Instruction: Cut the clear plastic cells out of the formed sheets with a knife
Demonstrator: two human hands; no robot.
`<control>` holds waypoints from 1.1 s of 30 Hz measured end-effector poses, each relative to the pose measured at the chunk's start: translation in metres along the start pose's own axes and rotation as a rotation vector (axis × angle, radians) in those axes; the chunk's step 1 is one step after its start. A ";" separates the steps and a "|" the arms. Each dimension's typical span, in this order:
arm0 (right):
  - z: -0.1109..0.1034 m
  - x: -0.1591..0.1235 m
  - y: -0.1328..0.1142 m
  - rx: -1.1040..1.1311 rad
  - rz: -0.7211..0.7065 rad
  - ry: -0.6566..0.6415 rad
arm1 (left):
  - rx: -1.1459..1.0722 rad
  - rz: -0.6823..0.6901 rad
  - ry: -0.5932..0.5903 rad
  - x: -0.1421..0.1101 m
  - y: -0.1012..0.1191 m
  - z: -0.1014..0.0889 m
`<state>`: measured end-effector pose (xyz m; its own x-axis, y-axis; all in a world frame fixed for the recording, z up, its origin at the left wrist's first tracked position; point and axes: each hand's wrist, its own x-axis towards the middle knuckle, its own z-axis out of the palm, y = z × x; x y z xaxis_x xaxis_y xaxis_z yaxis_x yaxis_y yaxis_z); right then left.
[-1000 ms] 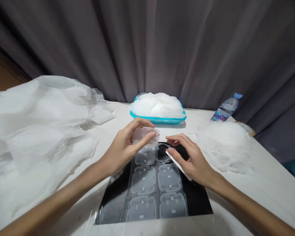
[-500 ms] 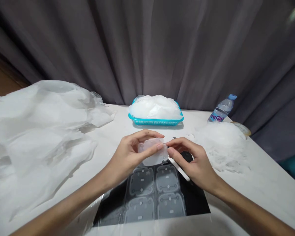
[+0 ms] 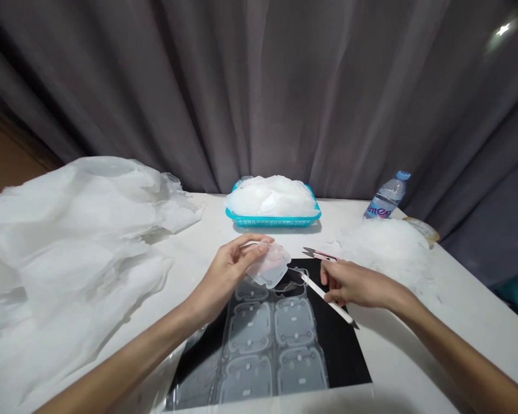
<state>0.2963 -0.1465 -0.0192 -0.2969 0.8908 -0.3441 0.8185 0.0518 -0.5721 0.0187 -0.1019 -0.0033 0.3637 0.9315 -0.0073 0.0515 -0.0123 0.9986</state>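
Holding white pieces, blue basket sits heaped

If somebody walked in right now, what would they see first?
Probably the bright blue basket at the back, heaped with white stuff. Then the big crumpled white pile on the left, and the left hand holding a cloudy piece over the black mat.

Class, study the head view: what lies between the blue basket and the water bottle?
Between the blue basket and the water bottle, the head view shows only a bare stretch of white table.
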 end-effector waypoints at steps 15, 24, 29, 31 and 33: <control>-0.010 0.010 0.006 0.221 0.283 -0.475 | 0.365 0.203 -0.066 0.015 -0.024 0.004; -0.014 0.029 0.022 0.310 0.244 -0.642 | 0.637 0.494 0.370 0.138 0.050 -0.046; -0.015 0.029 0.019 0.301 0.238 -0.637 | 0.767 0.480 0.235 0.173 0.037 -0.042; -0.014 0.025 0.017 0.280 0.234 -0.600 | 0.790 0.505 0.227 0.164 0.031 -0.042; -0.013 0.020 0.014 0.246 0.235 -0.526 | 0.806 0.537 0.230 0.144 0.027 -0.042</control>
<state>0.3084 -0.1218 -0.0246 -0.3762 0.5213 -0.7660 0.7729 -0.2794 -0.5697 0.0329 0.0471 0.0249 0.3396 0.7765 0.5308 0.5805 -0.6171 0.5313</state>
